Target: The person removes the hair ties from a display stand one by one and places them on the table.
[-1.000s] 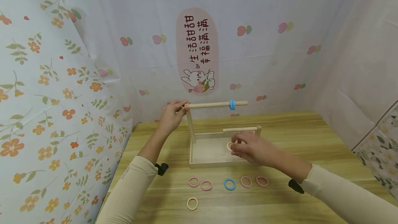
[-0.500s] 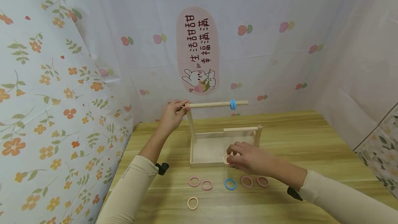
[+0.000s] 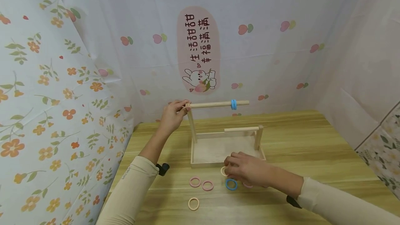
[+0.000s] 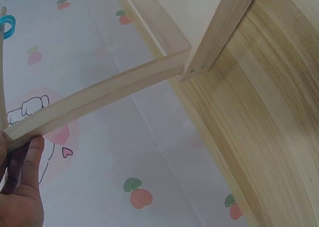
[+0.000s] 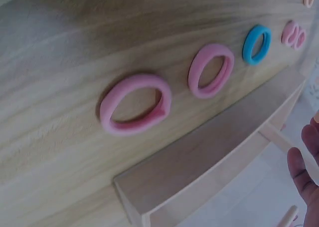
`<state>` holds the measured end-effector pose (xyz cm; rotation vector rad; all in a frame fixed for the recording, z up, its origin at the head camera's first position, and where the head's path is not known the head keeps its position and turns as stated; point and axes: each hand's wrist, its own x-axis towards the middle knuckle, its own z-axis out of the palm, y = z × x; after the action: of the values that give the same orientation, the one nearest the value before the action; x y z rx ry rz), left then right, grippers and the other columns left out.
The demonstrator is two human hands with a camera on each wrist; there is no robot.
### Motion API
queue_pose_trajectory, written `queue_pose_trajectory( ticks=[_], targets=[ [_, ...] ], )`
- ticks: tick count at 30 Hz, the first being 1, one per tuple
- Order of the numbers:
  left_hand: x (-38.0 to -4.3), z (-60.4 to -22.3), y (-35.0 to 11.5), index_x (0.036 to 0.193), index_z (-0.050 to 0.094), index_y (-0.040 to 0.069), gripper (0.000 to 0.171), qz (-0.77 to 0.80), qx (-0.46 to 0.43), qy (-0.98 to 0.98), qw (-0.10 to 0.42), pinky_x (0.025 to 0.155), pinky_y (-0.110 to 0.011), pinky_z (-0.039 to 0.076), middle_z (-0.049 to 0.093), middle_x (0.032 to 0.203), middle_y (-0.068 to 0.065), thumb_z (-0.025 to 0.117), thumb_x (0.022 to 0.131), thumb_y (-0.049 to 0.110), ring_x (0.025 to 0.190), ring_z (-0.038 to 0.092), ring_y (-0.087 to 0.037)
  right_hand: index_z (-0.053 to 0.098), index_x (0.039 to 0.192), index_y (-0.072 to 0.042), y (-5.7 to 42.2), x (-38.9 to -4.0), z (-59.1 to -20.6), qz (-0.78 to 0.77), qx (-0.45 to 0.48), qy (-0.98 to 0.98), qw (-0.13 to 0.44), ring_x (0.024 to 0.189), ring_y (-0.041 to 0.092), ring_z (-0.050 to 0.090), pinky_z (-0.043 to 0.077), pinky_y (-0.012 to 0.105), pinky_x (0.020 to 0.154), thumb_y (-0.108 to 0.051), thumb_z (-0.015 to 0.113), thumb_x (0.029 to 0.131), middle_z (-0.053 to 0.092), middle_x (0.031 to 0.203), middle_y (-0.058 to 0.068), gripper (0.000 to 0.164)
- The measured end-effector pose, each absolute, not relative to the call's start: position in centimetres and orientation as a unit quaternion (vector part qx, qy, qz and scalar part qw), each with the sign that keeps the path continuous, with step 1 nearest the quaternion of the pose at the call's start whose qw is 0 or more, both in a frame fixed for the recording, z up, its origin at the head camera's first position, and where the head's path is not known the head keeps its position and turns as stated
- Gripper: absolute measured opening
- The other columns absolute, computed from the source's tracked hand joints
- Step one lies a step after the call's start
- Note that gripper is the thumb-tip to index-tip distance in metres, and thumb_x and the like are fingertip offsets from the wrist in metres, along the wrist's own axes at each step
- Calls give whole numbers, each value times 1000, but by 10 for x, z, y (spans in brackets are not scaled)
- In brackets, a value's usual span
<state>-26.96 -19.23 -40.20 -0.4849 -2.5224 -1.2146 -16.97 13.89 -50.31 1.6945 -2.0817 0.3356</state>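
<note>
My left hand [image 3: 172, 115] grips the top corner of the wooden rack's tall post [image 3: 192, 126], where the upper bar [image 3: 209, 105] joins it. Two blue hair ties [image 3: 233, 105] hang near that bar's free end. In the left wrist view, the thumb and fingers of the left hand [image 4: 25, 187] press around the post's end. Just in front of the rack's tray [image 3: 206, 165], my right hand [image 3: 250, 169] pinches a beige hair tie [image 3: 223, 171], low over the table. On the table below that hand lies a blue hair tie [image 3: 231, 184].
Two pink hair ties [image 3: 201, 183] and a beige one [image 3: 193, 203] lie to the left. Two more pink ties [image 5: 135, 105] are partly hidden by the right hand in the head view. A shorter bar [image 3: 242, 129] juts left from the low post [image 3: 258, 138]. Behind hangs a printed curtain [image 3: 265, 61].
My right hand has moved from above the tray toward me, past its front edge, carrying the beige hair tie. The left hand has stayed on the post.
</note>
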Motion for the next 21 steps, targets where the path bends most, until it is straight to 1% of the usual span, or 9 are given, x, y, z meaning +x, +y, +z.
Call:
queue_pose_trajectory(
  ticks=[4, 9, 13, 17, 21],
  targets=[
    [-270, -402, -193, 141, 76, 5, 38, -419, -166, -880, 150, 89, -46, 70, 75, 132, -20, 72, 107, 21, 114, 81, -37, 77, 111, -24, 134, -164, -505, 116, 619, -750, 200, 96, 9, 64, 56, 21, 81, -23, 89, 95, 70, 114, -5, 20],
    [-270, -401, -192, 141, 76, 6, 38, -414, -166, -882, 150, 88, -46, 70, 75, 133, -20, 73, 106, 22, 113, 81, -37, 74, 111, -26, 130, -159, -509, 101, 628, -749, 187, 99, 9, 64, 55, 19, 81, -26, 89, 95, 70, 118, -5, 22],
    [-270, -400, -191, 140, 77, 7, 37, -410, -168, -884, 152, 86, -45, 70, 76, 133, -20, 73, 107, 22, 113, 82, -36, 75, 109, -26, 127, -157, -515, 102, 630, -748, 179, 102, 10, 65, 57, 21, 83, -26, 90, 94, 71, 117, -6, 21],
    [-270, -400, -191, 140, 77, 6, 37, -408, -169, -884, 154, 86, -46, 70, 76, 132, -20, 73, 106, 21, 111, 82, -36, 76, 107, -28, 122, -155, -521, 89, 635, -746, 180, 103, 9, 64, 58, 24, 87, -29, 86, 98, 71, 114, -9, 13],
    [-269, -400, -190, 140, 76, 5, 38, -404, -167, -886, 154, 86, -47, 69, 76, 131, -21, 73, 106, 21, 109, 82, -36, 78, 108, -30, 116, -149, -527, 84, 644, -742, 169, 101, 8, 61, 57, 24, 90, -31, 81, 102, 73, 113, -11, 7]
  ],
)
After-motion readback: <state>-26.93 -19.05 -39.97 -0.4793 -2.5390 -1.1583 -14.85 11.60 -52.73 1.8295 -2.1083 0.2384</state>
